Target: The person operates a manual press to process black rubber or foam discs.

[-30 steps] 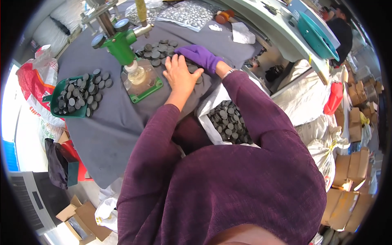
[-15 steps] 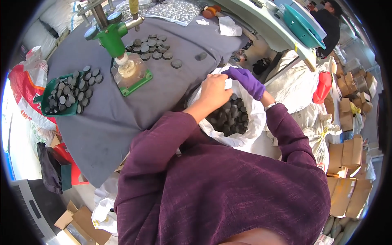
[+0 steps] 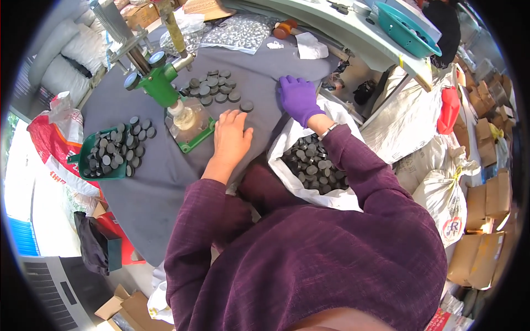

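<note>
My bare left hand (image 3: 232,139) is open just right of the green hand press (image 3: 157,85), fingers stretched toward its base plate (image 3: 193,140). My right hand (image 3: 301,100), in a purple glove, lies palm down on the grey cloth at the table's edge, fingers stretched out; what is under them is hidden. Dark round discs (image 3: 212,85) lie in a loose group behind the press, with a single disc (image 3: 247,106) at its near right. Below my right hand, a white sack (image 3: 284,182) holds many more dark discs (image 3: 314,165).
A green scoop-shaped tray (image 3: 88,146) of discs stands left of the press. Behind lie a clear bag of small shiny parts (image 3: 237,33), an orange-headed hammer (image 3: 284,28) and white paper (image 3: 311,46). A teal basin (image 3: 408,30) stands on a side table; sacks and boxes line the right.
My hands have parted from above the sack. The left moved left toward the press; the right moved up onto the cloth, covering where a lone disc lay. The view has shifted.
</note>
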Demonstrator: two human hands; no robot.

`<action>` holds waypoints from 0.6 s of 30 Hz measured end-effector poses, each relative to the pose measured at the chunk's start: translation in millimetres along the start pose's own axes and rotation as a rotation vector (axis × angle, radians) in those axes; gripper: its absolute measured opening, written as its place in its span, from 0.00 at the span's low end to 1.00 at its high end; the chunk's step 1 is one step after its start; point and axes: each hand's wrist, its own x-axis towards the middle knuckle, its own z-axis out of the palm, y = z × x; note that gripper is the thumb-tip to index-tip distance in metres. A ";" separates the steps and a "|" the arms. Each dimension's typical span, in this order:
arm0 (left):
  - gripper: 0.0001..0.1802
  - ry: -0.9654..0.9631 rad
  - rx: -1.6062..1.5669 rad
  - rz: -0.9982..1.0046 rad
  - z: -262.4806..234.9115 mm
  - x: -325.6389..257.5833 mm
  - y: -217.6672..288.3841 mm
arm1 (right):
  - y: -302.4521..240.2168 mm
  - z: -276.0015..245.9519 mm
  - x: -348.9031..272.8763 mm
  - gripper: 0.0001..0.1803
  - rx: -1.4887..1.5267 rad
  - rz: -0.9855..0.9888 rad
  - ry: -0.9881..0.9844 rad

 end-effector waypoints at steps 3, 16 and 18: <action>0.28 -0.043 0.063 0.053 3.8 1.6 -1.6 | 3.1 -0.3 7.0 0.18 -0.123 0.033 -0.211; 0.31 -0.064 0.063 0.116 8.4 -2.4 -15.4 | -55.9 36.8 72.5 0.15 0.330 -0.298 -0.073; 0.30 -0.045 0.039 0.097 9.4 -1.8 -17.9 | -73.2 39.6 88.3 0.16 0.337 -0.324 -0.087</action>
